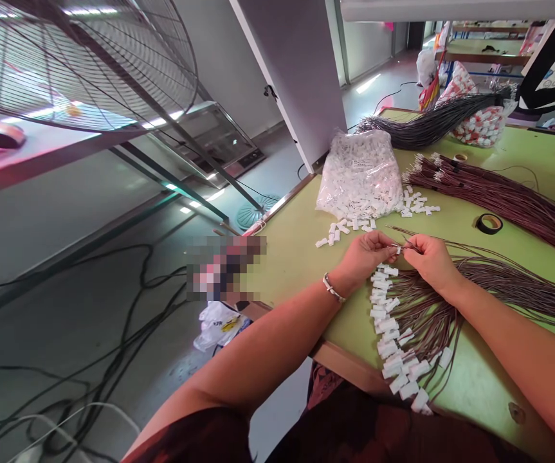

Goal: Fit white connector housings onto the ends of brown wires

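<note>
Over the green table (287, 270) my two hands meet, fingertips almost touching. My left hand (366, 257) pinches a small white plastic connector (398, 250). In my right hand (429, 260) thin brown wires (405, 239) are gripped close to that connector; whether a wire end sits inside it I cannot tell. Just below my hands lies a fan of brown wires (426, 308) tipped with white connectors (387, 326). Loose white connectors (339, 230) are scattered beyond my left hand, beside a clear bag (359, 173) full of them.
A roll of black tape (489, 223) and a bundle of dark red wires (499, 193) lie to the right. Farther back are black wires (436, 122) and a bag of red-and-white parts (484, 125). A large fan (89, 64) stands left; cables (127, 321) cross the floor.
</note>
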`<state>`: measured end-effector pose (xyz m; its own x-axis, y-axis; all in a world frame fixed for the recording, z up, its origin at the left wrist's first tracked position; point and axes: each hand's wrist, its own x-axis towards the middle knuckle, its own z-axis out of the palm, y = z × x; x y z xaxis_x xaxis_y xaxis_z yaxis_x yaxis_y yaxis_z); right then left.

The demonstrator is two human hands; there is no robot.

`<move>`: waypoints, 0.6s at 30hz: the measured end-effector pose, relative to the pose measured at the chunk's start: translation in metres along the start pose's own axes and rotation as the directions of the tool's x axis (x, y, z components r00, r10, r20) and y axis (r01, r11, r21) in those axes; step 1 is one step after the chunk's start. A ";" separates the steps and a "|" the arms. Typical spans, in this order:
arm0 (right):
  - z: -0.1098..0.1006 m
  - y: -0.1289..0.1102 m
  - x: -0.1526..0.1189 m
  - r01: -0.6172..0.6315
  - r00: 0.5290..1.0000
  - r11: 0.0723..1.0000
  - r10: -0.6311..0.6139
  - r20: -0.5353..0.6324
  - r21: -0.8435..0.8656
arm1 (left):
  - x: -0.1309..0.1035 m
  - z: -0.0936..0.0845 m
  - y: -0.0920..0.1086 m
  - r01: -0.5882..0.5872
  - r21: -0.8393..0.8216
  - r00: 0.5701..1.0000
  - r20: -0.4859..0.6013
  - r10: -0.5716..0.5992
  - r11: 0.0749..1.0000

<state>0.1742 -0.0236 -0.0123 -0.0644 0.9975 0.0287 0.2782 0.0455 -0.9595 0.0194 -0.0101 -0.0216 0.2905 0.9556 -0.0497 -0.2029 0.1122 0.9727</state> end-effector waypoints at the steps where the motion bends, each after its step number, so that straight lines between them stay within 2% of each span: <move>1: 0.000 0.001 0.001 -0.001 1.000 1.000 0.001 0.001 -0.013 | 0.000 0.000 0.000 -0.011 0.006 1.000 -0.003 0.011 1.000; 3: 0.001 0.003 0.001 0.007 1.000 0.998 -0.007 -0.002 -0.059 | 0.001 0.002 -0.001 -0.018 0.025 1.000 -0.018 0.019 1.000; 5: 0.002 0.006 0.001 0.057 0.998 0.983 -0.062 -0.028 -0.175 | 0.001 0.003 -0.001 0.012 0.048 0.999 -0.036 -0.010 0.999; 8: 0.004 0.010 -0.001 0.172 0.975 0.892 -0.216 -0.058 -0.419 | 0.002 0.006 0.000 0.076 0.061 0.995 -0.063 -0.072 0.995; 10: 0.004 0.011 -0.001 0.216 0.960 0.845 -0.275 -0.050 -0.490 | 0.002 0.006 0.001 0.096 0.051 0.994 -0.066 -0.093 0.994; 15: 0.001 0.014 0.001 0.185 0.974 0.927 -0.217 -0.063 -0.327 | 0.002 0.004 0.003 0.095 0.016 0.994 -0.053 -0.094 0.995; 18: -0.001 0.015 0.002 0.177 0.977 0.946 -0.203 -0.071 -0.273 | 0.002 0.003 0.003 0.090 0.016 0.995 -0.054 -0.089 0.996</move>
<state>0.1790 -0.0209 -0.0268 -0.0513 0.9687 0.2429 0.5133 0.2343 -0.8256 0.0218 -0.0086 -0.0178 0.2566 0.9551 -0.1480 -0.1608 0.1932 0.9679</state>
